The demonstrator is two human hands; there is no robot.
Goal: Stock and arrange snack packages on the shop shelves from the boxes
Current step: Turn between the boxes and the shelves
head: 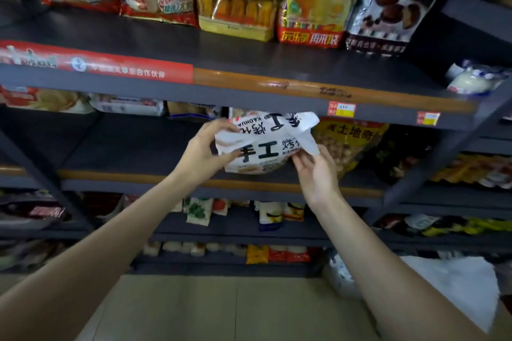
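A white snack package (263, 147) with large black characters sits at the front of the middle shelf (138, 177), just under the shelf above. My left hand (205, 149) grips its left edge, thumb on the front. My right hand (315, 171) pinches its lower right corner from below. A second white package of the same kind (277, 122) lies right behind it, partly hidden by the upper shelf edge.
A yellow nut bag (349, 141) stands right of the white package. The upper shelf (249, 58) holds several bread and cake bags. Left of my hands the middle shelf is bare. Lower shelves carry small packets. A white bag (457, 285) lies on the floor at right.
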